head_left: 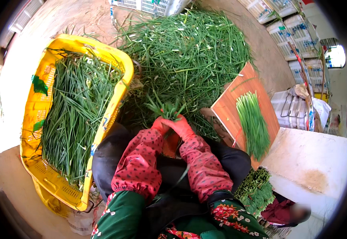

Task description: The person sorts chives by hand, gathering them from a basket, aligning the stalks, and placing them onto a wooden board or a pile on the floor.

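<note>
Both my hands wear orange-red gloves and are closed together in front of my lap. A small bunch of green chives (pixel 167 110) fans out above them, its leafy ends pointing away from me. My left hand (pixel 159 126) grips the bunch from the left, and my right hand (pixel 181 126) wraps round it from the right. Lower parts of the bunch are hidden by the gloves. To the right, a neat bundle of chives (pixel 253 125) lies on a tilted brown board (pixel 226 104), pale ends at the far side.
On my left stands a yellow plastic crate (pixel 30 127) full of loose chives (pixel 77 111). Ahead spreads a big heap of green leaves (pixel 189 47). Tied bundles (pixel 257 191) are stacked near my right knee, beside a white slab (pixel 309 159) and another person (pixel 281 211). White crates (pixel 297 36) stand behind.
</note>
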Available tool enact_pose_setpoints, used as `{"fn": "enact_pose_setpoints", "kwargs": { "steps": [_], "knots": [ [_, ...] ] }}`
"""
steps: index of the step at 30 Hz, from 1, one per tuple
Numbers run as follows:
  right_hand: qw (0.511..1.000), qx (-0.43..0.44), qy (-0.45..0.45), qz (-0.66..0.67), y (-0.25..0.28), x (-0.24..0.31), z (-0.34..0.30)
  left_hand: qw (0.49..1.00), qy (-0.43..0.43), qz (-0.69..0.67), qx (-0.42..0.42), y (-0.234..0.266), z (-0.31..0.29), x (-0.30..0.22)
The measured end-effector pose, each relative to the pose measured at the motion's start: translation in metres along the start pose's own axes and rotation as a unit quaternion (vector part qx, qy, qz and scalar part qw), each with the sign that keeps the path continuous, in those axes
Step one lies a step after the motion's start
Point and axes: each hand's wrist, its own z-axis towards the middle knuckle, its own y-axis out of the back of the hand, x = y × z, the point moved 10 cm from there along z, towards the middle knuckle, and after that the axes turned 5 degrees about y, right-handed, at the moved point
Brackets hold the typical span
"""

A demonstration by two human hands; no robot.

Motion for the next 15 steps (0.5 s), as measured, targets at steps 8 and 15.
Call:
{"fn": "enact_pose_setpoints", "kwargs": {
  "steps": [8, 15],
  "knots": [
    [0.965, -0.239, 0.039, 0.098, 0.069, 0.107, -0.022, 0.96, 0.268, 0.043, -0.075, 0.033, -0.089, -0.135],
    [0.896, -0.061, 0.437, -0.05, -0.028, 0.219, -0.085, 0.844, 0.141, -0.514, 0.059, 0.041, -0.142, -0.222]
  ]
}}
